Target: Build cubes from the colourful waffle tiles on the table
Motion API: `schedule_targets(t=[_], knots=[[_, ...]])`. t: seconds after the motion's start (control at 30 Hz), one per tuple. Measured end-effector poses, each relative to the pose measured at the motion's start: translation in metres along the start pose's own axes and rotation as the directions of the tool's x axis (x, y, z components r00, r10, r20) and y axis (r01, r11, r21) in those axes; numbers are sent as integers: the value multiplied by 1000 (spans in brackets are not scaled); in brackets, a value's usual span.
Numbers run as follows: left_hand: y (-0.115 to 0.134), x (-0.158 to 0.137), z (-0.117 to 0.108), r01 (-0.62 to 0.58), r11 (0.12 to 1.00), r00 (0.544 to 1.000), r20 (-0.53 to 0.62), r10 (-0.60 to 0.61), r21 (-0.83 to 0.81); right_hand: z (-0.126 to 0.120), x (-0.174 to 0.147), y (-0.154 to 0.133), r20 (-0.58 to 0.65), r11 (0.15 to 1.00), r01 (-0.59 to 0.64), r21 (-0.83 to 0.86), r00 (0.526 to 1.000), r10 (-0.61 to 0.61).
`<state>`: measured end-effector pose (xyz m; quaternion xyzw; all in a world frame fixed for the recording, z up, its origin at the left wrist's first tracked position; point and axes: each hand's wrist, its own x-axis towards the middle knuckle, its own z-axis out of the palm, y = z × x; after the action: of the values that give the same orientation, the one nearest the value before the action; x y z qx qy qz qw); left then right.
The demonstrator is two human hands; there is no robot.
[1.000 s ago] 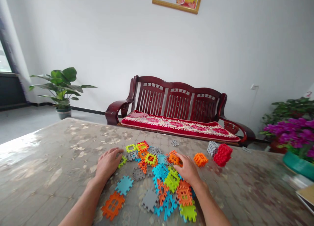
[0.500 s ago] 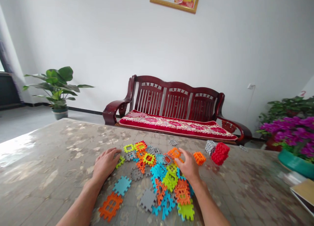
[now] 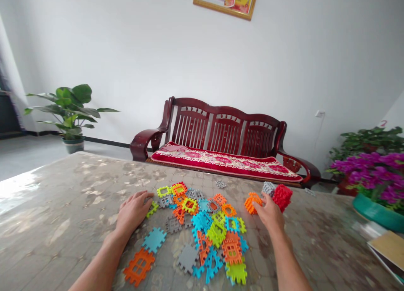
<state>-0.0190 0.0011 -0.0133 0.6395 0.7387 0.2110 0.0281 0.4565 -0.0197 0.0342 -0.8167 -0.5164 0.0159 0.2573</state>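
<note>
The right hand [image 3: 272, 213] reaches to the orange bundle of interlocking tiles [image 3: 251, 203], which sits at its ten o'clock, right against the thumb. Thumb and forefinger stand parted at the bundle's near right edge; whether they pinch it, I cannot tell. The bundle looks squat, with no clear long axis. The left hand [image 3: 134, 210] is far off at nine o'clock, palm down and relaxed on the table [image 3: 78, 207], grasping nothing visible, its fingertips just beside a lime-green tile [image 3: 152, 208]. Between the hands spreads the loose tile pile [image 3: 217, 232]. At the right hand's twelve to one o'clock, a grey bundle [image 3: 268, 188] and a red bundle [image 3: 283, 197] crowd its fingers.
</note>
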Motion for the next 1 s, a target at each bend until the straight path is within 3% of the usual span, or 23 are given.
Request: schedule_targets(t=[0.4, 0.5, 0.57, 0.63, 0.7, 0.77, 0.87, 1.0], knots=[[1, -1, -1, 8, 1000, 1000, -8, -8, -13, 9, -2, 3, 45, 997, -28, -78, 998, 32], [1, -1, -1, 13, 1000, 1000, -3, -13, -18, 5, -3, -3, -80, 995, 10, -96, 997, -17], [2, -1, -2, 13, 1000, 1000, 3, -13, -24, 3, -4, -12, -154, 994, 100, -42, 982, -105], [2, -1, -2, 13, 1000, 1000, 7, -13, -28, 4, -7, -24, -104, 977, 193, 91, 977, -184], [2, -1, -2, 12, 999, 1000, 3, -12, -29, 11, -13, -36, 36, 939, 255, 231, 962, -270], [2, -1, -2, 11, 999, 1000, -9, -11, -30, 22, -21, -45, 146, 895, 327, 304, 912, -383], [2, -1, -1, 8, 999, 1000, -30, -9, -33, 39, -31, -50, 218, 849, 426, 312, 838, -501], [1, -2, 0, 2, 1000, 999, -39, -3, -27, 47, -36, -51, 226, 854, 452, 257, 831, -508]])
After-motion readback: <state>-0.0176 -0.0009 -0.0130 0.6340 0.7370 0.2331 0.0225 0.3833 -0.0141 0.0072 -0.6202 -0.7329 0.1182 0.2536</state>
